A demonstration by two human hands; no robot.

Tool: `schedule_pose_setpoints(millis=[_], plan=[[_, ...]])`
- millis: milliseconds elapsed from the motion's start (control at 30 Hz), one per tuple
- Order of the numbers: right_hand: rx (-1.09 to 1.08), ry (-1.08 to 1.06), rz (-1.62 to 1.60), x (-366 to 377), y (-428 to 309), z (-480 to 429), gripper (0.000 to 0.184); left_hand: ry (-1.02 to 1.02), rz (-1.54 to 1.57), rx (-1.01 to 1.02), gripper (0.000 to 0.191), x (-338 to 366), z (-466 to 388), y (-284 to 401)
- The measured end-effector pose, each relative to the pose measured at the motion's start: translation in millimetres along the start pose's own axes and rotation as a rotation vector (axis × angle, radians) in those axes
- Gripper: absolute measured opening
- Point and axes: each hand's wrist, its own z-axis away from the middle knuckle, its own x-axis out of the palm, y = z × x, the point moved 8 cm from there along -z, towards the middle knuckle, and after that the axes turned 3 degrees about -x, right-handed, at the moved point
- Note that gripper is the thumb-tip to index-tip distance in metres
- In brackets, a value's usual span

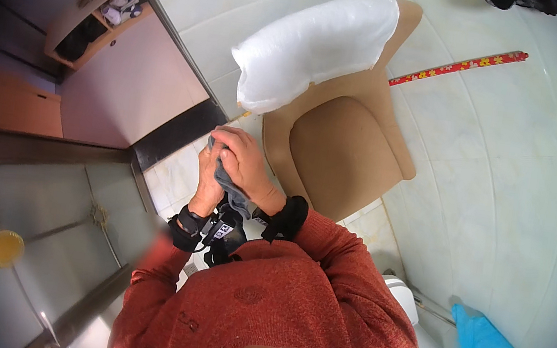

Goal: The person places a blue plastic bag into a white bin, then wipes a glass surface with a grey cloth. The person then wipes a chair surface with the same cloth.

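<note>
A dark grey cloth (228,180) is pressed between my two hands, and its loose end hangs down between my wrists. My left hand (208,183), with a black band at its wrist, holds the cloth from the left side. My right hand (243,163) lies over the cloth from the right, its fingers folded over the top of my left hand. Just beyond and to the right stands a tan upholstered chair (348,152), with a white cover (323,47), plastic-like, draped over its backrest.
An open doorway with a dark threshold (178,130) lies at the left, with a shelf unit (94,25) beyond it. A red flowered strip (459,67) runs on the tiled wall at the right. A white toilet (402,298) and a blue bag (481,344) are at the lower right.
</note>
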Motion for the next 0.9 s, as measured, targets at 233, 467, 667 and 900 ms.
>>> schedule_pose_setpoints(millis=[233,467,667,900], plan=[[0.064,-0.047,0.168,40.7,-7.5,-63.1,0.04,-0.006,-0.202,0.074,0.027,-55.2,-21.7,62.8],[-0.04,-0.218,0.292,88.8,-60.5,-97.4,0.058,-0.157,0.159,0.191,0.035,-90.1,-49.5,152.2],[-0.346,0.103,0.341,64.2,-98.1,-182.3,0.044,-0.358,0.076,0.428,0.045,-51.8,-55.3,243.9],[-0.695,0.444,0.513,-22.3,-184.2,-315.2,0.041,-0.178,-0.224,0.991,0.048,-30.4,-55.0,378.1]])
